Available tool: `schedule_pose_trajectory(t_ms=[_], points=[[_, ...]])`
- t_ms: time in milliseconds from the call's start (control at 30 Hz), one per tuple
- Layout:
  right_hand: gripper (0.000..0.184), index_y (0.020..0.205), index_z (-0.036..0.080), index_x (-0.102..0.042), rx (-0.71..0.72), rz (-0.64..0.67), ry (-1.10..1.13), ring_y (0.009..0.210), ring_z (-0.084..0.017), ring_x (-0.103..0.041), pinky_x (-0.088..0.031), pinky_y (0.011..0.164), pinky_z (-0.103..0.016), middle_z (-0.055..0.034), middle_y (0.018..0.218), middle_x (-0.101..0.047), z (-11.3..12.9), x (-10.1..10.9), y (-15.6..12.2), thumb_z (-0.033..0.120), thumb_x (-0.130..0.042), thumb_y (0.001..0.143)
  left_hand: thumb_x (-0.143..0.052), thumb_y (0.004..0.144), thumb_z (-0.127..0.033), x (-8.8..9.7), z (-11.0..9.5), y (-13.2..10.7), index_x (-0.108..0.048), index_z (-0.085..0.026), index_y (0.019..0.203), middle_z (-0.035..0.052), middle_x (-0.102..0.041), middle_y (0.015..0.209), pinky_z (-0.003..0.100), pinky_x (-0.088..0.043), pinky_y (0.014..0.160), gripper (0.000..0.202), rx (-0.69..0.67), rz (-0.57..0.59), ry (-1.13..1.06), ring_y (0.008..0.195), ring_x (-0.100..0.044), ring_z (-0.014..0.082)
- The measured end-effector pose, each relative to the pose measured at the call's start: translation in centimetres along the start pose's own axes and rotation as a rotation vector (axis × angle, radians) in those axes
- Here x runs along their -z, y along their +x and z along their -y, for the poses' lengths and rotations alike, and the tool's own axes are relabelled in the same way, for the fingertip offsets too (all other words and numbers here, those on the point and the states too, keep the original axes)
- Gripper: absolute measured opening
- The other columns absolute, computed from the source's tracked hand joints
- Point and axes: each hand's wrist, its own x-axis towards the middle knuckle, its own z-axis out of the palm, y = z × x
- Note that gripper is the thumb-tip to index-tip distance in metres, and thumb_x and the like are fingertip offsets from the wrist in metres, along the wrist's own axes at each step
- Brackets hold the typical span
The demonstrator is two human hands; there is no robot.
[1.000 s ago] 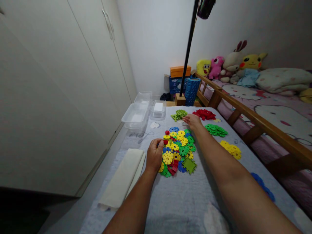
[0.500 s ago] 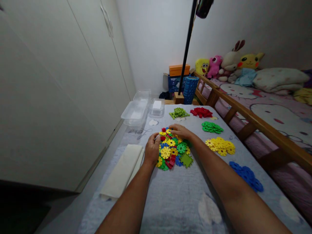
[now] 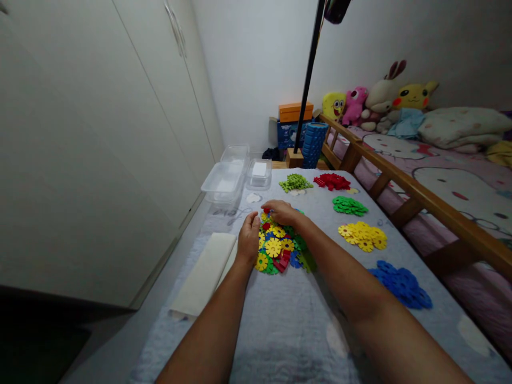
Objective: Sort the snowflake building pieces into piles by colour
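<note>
A mixed heap of plastic snowflake pieces [image 3: 280, 249] in yellow, green, blue and red lies on the grey cloth. My left hand [image 3: 248, 241] rests at the heap's left edge, fingers curled onto the pieces. My right hand [image 3: 282, 212] reaches across the heap's far side, fingers bent down on the pieces there. What either hand grips is hidden. Sorted piles lie to the right: light green [image 3: 295, 183], red [image 3: 333, 182], dark green [image 3: 349, 206], yellow [image 3: 363, 237] and blue [image 3: 401, 284].
Clear plastic tubs [image 3: 224, 182] stand at the table's far left corner. A folded white cloth [image 3: 204, 274] lies left of my left arm. A wooden bed rail [image 3: 424, 202] runs along the right. A black pole [image 3: 307, 80] rises behind the table. Wardrobe doors [image 3: 100, 133] line the left.
My right hand came back from the far light green pile to the mixed heap's far side, close to my left hand. The left hand stayed at the heap's edge.
</note>
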Motion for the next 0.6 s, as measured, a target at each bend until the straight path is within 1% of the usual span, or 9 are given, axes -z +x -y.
schedule_pose_trajectory(t_ms=[100, 167, 233, 267, 333, 367, 433, 500, 600], points=[[0.036, 0.109, 0.026, -0.077, -0.049, -0.012, -0.06, 0.114, -0.026, -0.064, -0.047, 0.096, -0.033, -0.0072, 0.123, -0.073, 0.3, -0.8, 1.1, 0.012, -0.06, 0.081, -0.047, 0.097, -0.049, 0.0, 0.3, 0.1, -0.062, -0.019, 0.124, 0.01, -0.066, 0.13, 0.038, -0.041, 0.111, 0.043, 0.009, -0.002, -0.012, 0.125, -0.058, 0.0234], [0.029, 0.101, 0.023, -0.078, -0.052, -0.1, -0.013, 0.104, -0.025, -0.066, -0.048, 0.092, -0.032, -0.009, 0.109, -0.075, -0.3, -1.0, 1.3, 0.012, -0.06, 0.081, -0.048, 0.097, -0.049, 0.0, 0.3, 0.0, -0.063, -0.02, 0.123, 0.0095, -0.066, 0.129, 0.038, -0.041, 0.111, 0.042, 0.018, -0.005, -0.011, 0.125, -0.058, 0.0234], [0.028, 0.103, 0.021, -0.074, -0.051, -0.216, 0.132, 0.094, -0.021, -0.066, -0.049, 0.087, -0.03, -0.0069, 0.1, -0.075, -1.8, -0.8, 1.1, 0.012, -0.06, 0.081, -0.049, 0.096, -0.05, -0.1, 0.2, -0.1, -0.063, -0.02, 0.123, 0.0091, -0.067, 0.128, 0.038, -0.043, 0.11, 0.042, 0.031, -0.003, -0.02, 0.123, -0.059, 0.0234], [0.028, 0.105, 0.021, -0.072, -0.065, -0.276, 0.218, 0.089, -0.019, -0.066, -0.05, 0.084, -0.029, -0.005, 0.095, -0.074, -2.8, -0.5, 0.9, 0.013, -0.061, 0.08, -0.049, 0.096, -0.051, -0.1, 0.1, -0.2, -0.063, -0.021, 0.123, 0.0088, -0.067, 0.128, 0.038, -0.043, 0.109, 0.043, 0.04, -0.002, -0.023, 0.122, -0.06, 0.0234], [0.023, 0.1, 0.02, -0.069, -0.138, -0.39, 0.362, 0.079, -0.017, -0.063, -0.05, 0.077, -0.028, -0.0016, 0.086, -0.072, -5.5, 0.6, 0.3, 0.018, -0.065, 0.078, -0.05, 0.096, -0.052, -0.3, -0.3, -0.4, -0.063, -0.021, 0.123, 0.0081, -0.067, 0.126, 0.038, -0.045, 0.107, 0.043, 0.057, 0.004, -0.018, 0.12, -0.061, 0.0233], [0.018, 0.093, 0.019, -0.067, -0.19, -0.44, 0.397, 0.077, -0.016, -0.063, -0.05, 0.075, -0.028, -0.001, 0.083, -0.07, -7.1, 1.3, 0.0, 0.021, -0.067, 0.075, -0.05, 0.096, -0.052, -0.3, -0.4, -0.5, -0.063, -0.021, 0.122, 0.0077, -0.068, 0.125, 0.038, -0.045, 0.106, 0.043, 0.065, 0.0, -0.008, 0.119, -0.062, 0.0232], [0.016, 0.084, 0.019, -0.064, -0.305, -0.522, 0.438, 0.073, -0.016, -0.061, -0.05, 0.073, -0.028, -0.0001, 0.079, -0.068, -10.5, 3.0, -0.9, 0.023, -0.069, 0.07, -0.05, 0.096, -0.05, -0.4, -0.8, -0.6, -0.063, -0.021, 0.121, 0.0077, -0.068, 0.124, 0.037, -0.046, 0.105, 0.04, 0.067, 0.008, 0.016, 0.117, -0.062, 0.023], [0.015, 0.08, 0.018, -0.063, -0.436, -0.593, 0.473, 0.07, -0.016, -0.06, -0.05, 0.07, -0.029, 0.0001, 0.075, -0.066, -14.0, 4.8, -1.7, 0.021, -0.069, 0.066, -0.051, 0.095, -0.047, -0.4, -1.1, -0.8, -0.063, -0.021, 0.12, 0.0084, -0.068, 0.126, 0.038, -0.044, 0.107, 0.038, 0.069, -0.005, 0.057, 0.12, -0.061, 0.0234], [0.019, 0.08, 0.017, -0.063, -0.584, -0.768, 0.52, 0.066, -0.014, -0.059, -0.05, 0.066, -0.026, 0.0002, 0.075, -0.065, -18.4, 6.9, -2.7, 0.016, -0.067, 0.061, -0.051, 0.095, -0.046, -0.5, -1.4, -1.0, -0.063, -0.021, 0.121, 0.0086, -0.067, 0.126, 0.039, -0.044, 0.107, 0.038, 0.077, 0.013, 0.085, 0.12, -0.06, 0.024]])
